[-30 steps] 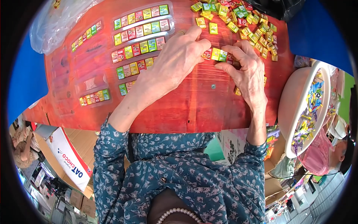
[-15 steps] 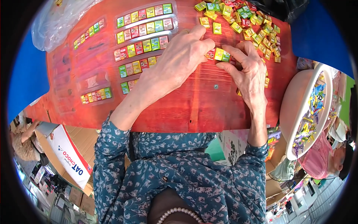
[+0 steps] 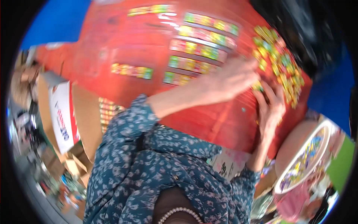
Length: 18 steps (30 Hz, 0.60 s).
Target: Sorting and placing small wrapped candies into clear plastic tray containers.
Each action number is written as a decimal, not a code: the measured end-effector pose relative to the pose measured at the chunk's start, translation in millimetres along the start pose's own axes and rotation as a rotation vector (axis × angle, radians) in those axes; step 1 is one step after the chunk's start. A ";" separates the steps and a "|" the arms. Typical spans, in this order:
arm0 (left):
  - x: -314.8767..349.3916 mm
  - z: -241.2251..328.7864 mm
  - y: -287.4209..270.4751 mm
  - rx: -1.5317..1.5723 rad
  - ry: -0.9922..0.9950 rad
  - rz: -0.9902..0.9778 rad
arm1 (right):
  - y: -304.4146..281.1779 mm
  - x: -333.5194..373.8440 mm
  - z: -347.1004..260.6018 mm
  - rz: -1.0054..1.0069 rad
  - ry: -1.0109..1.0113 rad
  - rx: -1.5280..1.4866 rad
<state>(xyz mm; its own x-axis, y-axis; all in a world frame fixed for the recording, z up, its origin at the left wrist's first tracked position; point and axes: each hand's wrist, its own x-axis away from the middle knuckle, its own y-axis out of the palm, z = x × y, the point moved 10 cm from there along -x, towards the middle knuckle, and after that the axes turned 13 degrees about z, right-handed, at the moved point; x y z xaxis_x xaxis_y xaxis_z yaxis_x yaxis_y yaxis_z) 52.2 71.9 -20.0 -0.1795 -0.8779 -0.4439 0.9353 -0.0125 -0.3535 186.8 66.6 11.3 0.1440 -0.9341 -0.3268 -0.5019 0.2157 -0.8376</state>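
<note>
Blur softens the whole view. A short row of small yellow and green boxes [image 3: 257,86] shows between my two hands, over the red table. My left hand [image 3: 237,77] reaches across from the left, its fingers bent and closed at the row's near-left end; its fingertips are smeared and partly hidden. Thumb and fingers of my right hand [image 3: 271,106] close on the row's right end. Beyond my left wrist lie several clear trays [image 3: 201,46] filled with rows of such colourful boxes. A loose heap of small boxes [image 3: 281,61] lies to the right of my hands.
Two more filled rows lie further left, one near [image 3: 132,71] and one far [image 3: 151,10]. An open cardboard box [image 3: 87,119] stands left of me, with packed rows beside it. A black plastic bag [image 3: 302,33] borders the heap. A white tub [image 3: 304,156] of colourful pieces stands at right.
The view has turned and shifted, so the table and rows appear moved and tilted. Both hands stay together at the short row of boxes.
</note>
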 end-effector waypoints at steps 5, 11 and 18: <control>-1.8 19.5 15.6 -0.249 0.057 -0.149 | -3.7 9.7 5.7 0.010 0.026 -0.044; -3.6 50.0 -17.9 -0.420 0.109 -0.045 | -18.1 1.8 -23.3 0.025 -0.061 -0.059; 18.8 61.4 -91.5 -0.480 0.046 0.078 | -3.2 -10.6 -98.7 -0.027 -0.154 -0.128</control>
<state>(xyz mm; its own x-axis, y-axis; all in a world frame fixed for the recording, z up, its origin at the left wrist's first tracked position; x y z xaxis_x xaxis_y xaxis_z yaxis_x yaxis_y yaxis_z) -18.0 27.2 54.6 -0.1374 -0.8453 -0.5163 0.7024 0.2844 -0.6525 102.7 47.7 60.6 0.2824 -0.8823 -0.3765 -0.5994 0.1441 -0.7873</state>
